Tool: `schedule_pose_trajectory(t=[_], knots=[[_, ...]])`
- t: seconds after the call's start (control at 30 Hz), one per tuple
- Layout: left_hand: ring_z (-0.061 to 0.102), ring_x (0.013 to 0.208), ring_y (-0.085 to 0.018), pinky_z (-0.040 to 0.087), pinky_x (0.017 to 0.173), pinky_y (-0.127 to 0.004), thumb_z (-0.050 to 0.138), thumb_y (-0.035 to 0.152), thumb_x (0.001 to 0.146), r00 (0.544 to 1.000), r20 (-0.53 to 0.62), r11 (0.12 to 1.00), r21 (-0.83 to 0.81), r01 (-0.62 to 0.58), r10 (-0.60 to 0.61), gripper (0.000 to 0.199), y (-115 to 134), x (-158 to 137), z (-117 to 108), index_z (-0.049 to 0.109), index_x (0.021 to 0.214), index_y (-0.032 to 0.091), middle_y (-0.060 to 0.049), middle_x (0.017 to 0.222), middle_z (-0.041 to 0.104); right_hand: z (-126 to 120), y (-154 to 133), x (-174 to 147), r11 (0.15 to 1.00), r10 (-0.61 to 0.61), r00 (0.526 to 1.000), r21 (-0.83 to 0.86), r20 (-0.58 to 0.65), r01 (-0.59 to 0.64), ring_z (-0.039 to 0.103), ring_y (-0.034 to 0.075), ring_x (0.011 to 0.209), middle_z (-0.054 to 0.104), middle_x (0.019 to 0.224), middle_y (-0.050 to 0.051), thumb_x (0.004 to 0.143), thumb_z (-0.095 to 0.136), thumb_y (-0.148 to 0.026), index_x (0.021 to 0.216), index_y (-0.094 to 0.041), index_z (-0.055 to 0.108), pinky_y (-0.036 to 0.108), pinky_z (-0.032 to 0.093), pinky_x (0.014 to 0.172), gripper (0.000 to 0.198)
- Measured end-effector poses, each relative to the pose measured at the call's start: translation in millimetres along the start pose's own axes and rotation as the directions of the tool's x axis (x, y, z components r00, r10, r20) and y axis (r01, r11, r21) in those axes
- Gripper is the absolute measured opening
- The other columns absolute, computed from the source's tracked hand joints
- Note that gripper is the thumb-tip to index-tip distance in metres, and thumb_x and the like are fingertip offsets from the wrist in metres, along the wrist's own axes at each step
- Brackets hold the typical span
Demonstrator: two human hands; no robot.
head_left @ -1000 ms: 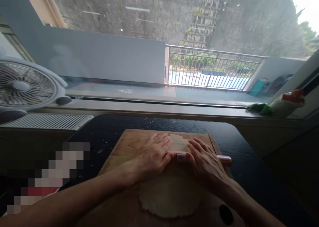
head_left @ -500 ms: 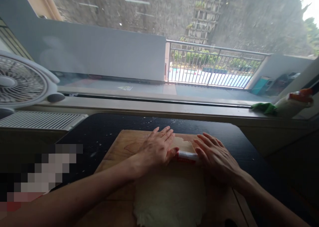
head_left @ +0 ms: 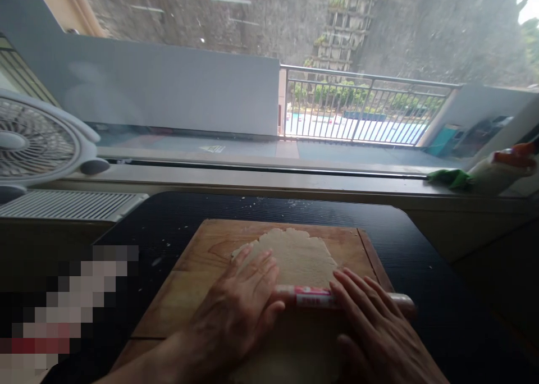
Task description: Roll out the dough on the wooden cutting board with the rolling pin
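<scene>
A rolling pin (head_left: 315,298) with a red and white label lies crosswise on a flat sheet of dough (head_left: 290,255). My left hand (head_left: 242,300) rests flat over the pin's left part, fingers stretched forward above the dough. On the right part, my right hand (head_left: 374,316) presses with its palm and extended fingers, and the pin's rounded end sticks out beyond it. Beneath the dough is a wooden board (head_left: 189,272). The dough has a ragged far edge, while its near part sits in shadow between my forearms.
The board stands on a black table (head_left: 168,221) dusted with white specks. A fan (head_left: 37,140) is at the left. Along the window sill (head_left: 252,179) lie a green cloth (head_left: 450,177) and an orange-topped bottle (head_left: 507,168). A pixelated patch covers the lower left.
Both hands and the rolling pin have come back toward me across the dough. The far part of the dough and the board's far right corner are now uncovered.
</scene>
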State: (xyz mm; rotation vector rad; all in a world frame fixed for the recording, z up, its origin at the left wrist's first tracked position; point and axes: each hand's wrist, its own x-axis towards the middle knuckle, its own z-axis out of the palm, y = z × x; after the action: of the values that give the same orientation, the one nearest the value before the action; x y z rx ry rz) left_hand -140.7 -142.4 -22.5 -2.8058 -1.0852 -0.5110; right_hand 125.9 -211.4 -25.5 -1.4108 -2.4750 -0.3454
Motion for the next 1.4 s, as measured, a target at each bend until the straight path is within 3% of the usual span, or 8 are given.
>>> schedule_pose_trajectory(t=[0.13, 0.33, 0.53, 0.67, 0.83, 0.93, 1.23, 1.4], knots=[[0.037, 0.13, -0.024, 0.017, 0.113, -0.046, 0.04, 0.037, 0.089, 0.999, 0.026, 0.999, 0.032, -0.019, 0.018, 0.044, -3, -2, -1, 0.05, 0.128, 0.018, -0.007, 0.135, 0.048, 1, 1, -8, 0.998, -0.058, 0.998, -0.011, -0.019, 0.058, 0.039, 0.023, 0.127, 0.04, 0.139, 0.005, 0.083, 0.049, -0.047, 0.144, -0.023, 0.019, 0.038, 0.044, 0.094, 0.072], [0.031, 0.133, -0.024, 0.018, 0.11, -0.048, 0.029, 0.039, 0.092, 0.983, 0.152, 0.995, 0.024, 0.096, -0.098, 0.047, -31, 58, 10, 0.05, 0.128, 0.017, -0.007, 0.139, 0.043, 14, 31, 49, 0.987, 0.141, 0.979, 0.051, 0.148, -0.15, 0.026, 0.024, 0.134, 0.037, 0.142, 0.003, 0.091, 0.037, -0.044, 0.136, -0.028, 0.038, 0.046, 0.026, 0.107, 0.048], [0.027, 0.134, -0.025, 0.016, 0.109, -0.052, 0.024, 0.04, 0.093, 0.963, 0.185, 0.981, 0.033, 0.192, -0.195, 0.05, -48, 88, 19, 0.05, 0.127, 0.015, -0.009, 0.138, 0.045, 24, 54, 94, 0.96, 0.258, 0.937, 0.043, 0.237, -0.275, 0.027, 0.025, 0.133, 0.044, 0.137, 0.006, 0.093, 0.028, -0.043, 0.129, -0.024, 0.047, 0.046, 0.027, 0.105, 0.045], [0.029, 0.134, -0.025, 0.015, 0.11, -0.051, 0.026, 0.04, 0.093, 0.979, 0.172, 0.994, 0.01, 0.107, -0.107, 0.048, -34, 62, 12, 0.049, 0.129, 0.016, -0.008, 0.137, 0.046, 14, 36, 70, 0.976, 0.201, 0.955, 0.038, 0.219, -0.214, 0.027, 0.025, 0.133, 0.043, 0.137, 0.004, 0.093, 0.029, -0.044, 0.129, -0.024, 0.047, 0.044, 0.029, 0.105, 0.045], [0.029, 0.134, -0.025, 0.014, 0.114, -0.045, 0.042, 0.037, 0.088, 0.997, 0.012, 0.992, 0.096, -0.081, 0.08, 0.053, -5, 0, 1, 0.038, 0.137, 0.015, -0.008, 0.141, 0.04, 4, 4, 10, 1.0, -0.005, 0.999, -0.03, 0.032, 0.006, 0.033, 0.023, 0.131, 0.038, 0.141, 0.006, 0.086, 0.043, -0.049, 0.141, -0.02, 0.028, 0.038, 0.037, 0.1, 0.064], [0.032, 0.132, -0.025, 0.017, 0.113, -0.044, 0.047, 0.032, 0.087, 0.989, -0.015, 0.98, 0.139, -0.142, 0.146, 0.055, 0, -15, 0, 0.035, 0.138, 0.016, -0.008, 0.142, 0.039, 3, 0, -2, 0.992, -0.103, 0.995, -0.079, -0.004, 0.103, 0.033, 0.024, 0.13, 0.038, 0.141, 0.009, 0.085, 0.046, -0.049, 0.141, -0.014, 0.028, 0.037, 0.04, 0.097, 0.068], [0.032, 0.132, -0.025, 0.021, 0.107, -0.052, 0.026, 0.036, 0.094, 0.97, 0.217, 0.993, 0.017, 0.113, -0.114, 0.045, -51, 78, 20, 0.053, 0.125, 0.019, -0.007, 0.136, 0.047, 22, 47, 87, 0.98, 0.187, 0.962, 0.036, 0.199, -0.198, 0.027, 0.025, 0.133, 0.042, 0.139, 0.006, 0.093, 0.03, -0.044, 0.131, -0.025, 0.046, 0.046, 0.029, 0.104, 0.045], [0.034, 0.131, -0.027, 0.027, 0.103, -0.053, 0.025, 0.035, 0.094, 0.944, 0.309, 0.993, 0.004, 0.119, -0.114, 0.045, -68, 99, 26, 0.052, 0.126, 0.018, -0.01, 0.137, 0.046, 28, 60, 108, 0.962, 0.244, 0.943, 0.063, 0.225, -0.264, 0.029, 0.027, 0.132, 0.043, 0.138, 0.009, 0.093, 0.028, -0.047, 0.128, -0.022, 0.049, 0.046, 0.031, 0.103, 0.048]])
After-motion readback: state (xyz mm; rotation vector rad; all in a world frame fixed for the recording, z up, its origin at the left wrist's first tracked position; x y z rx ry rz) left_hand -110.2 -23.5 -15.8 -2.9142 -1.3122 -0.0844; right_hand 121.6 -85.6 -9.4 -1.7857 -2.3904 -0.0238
